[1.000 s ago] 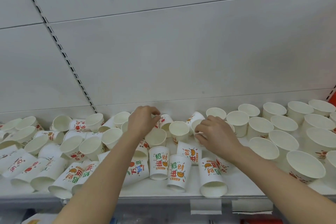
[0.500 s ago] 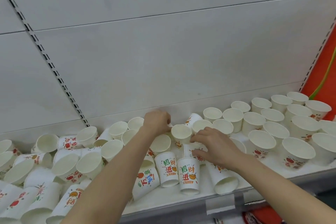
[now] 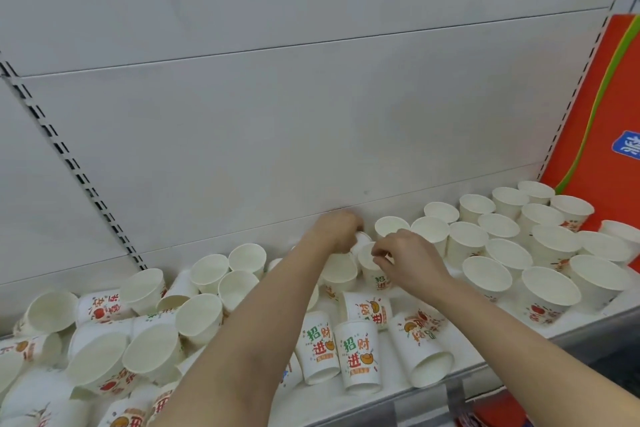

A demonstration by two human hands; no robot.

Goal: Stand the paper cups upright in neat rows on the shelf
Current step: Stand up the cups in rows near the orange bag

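My right hand (image 3: 408, 262) has lifted its printed paper cup (image 3: 372, 265) upright at frame centre, pinching the rim, while my left hand (image 3: 337, 230) has closed on a tilted cup (image 3: 360, 240) behind it (the neat rows on the shelf (image 3: 519, 333) grow leftward).

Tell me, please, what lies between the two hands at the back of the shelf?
In the head view, a small paper cup sits between the left hand and right hand; the right hand pinches its rim.
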